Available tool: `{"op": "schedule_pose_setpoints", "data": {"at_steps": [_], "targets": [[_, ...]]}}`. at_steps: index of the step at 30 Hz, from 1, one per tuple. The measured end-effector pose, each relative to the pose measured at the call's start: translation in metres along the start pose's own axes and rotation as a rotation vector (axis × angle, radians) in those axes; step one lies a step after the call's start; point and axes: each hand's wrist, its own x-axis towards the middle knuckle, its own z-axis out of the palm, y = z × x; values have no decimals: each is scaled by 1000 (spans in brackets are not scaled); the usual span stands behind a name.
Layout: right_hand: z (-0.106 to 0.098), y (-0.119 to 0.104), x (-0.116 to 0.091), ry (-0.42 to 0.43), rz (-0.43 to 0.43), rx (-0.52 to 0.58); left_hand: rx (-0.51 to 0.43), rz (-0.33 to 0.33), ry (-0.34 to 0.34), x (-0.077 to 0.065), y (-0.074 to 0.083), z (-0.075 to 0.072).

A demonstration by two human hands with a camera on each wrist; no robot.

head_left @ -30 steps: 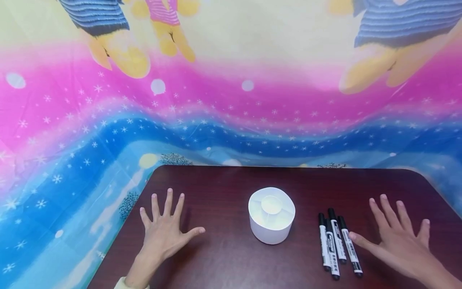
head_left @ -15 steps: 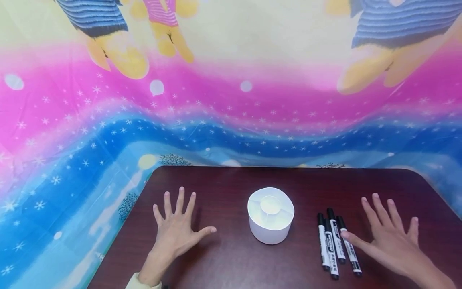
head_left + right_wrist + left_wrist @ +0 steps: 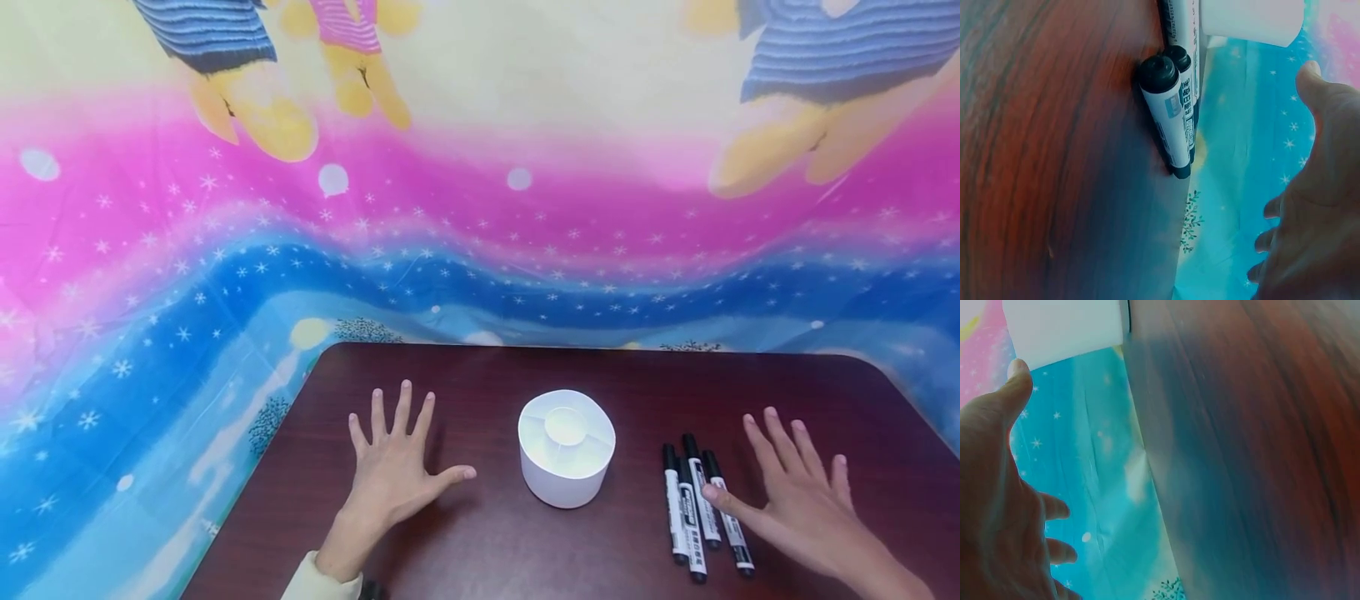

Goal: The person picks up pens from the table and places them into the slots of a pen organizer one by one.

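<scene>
A round white organizer (image 3: 564,483) with divided compartments and a small ring in its middle stands upright on the table. To its left my left hand (image 3: 393,479) is spread over the tabletop, thumb pointing toward it and holding nothing. Several black-and-white markers (image 3: 691,525) lie side by side to the right of the organizer, caps pointing away from me. My right hand (image 3: 806,512), fingers spread and holding nothing, hovers beside them; its thumb overlaps the rightmost markers in the head view. The right wrist view shows the hand raised above the table, apart from the markers (image 3: 1169,119).
The dark red-brown wooden table (image 3: 465,375) has rounded far corners. Behind it hangs a colourful cloth (image 3: 450,208) with snowflakes and cartoon figures. A pale sleeve (image 3: 322,579) covers my left forearm, with a small dark object at its edge.
Both hands have moved inward, the left one rightward toward the organizer and the right one leftward over the markers' side. The organizer and markers stay in place.
</scene>
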Motion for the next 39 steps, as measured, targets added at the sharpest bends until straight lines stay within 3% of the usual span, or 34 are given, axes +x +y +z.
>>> {"op": "schedule_pose_setpoints", "data": {"at_steps": [15, 24, 39], "targets": [[8, 2, -3, 18, -66, 128, -49, 73, -7, 7, 27, 3], [6, 1, -1, -26, -39, 151, -86, 120, -11, 9, 38, 4], [4, 2, 5, -80, 54, 92, -252, 250, -70, 18, 47, 9]]}}
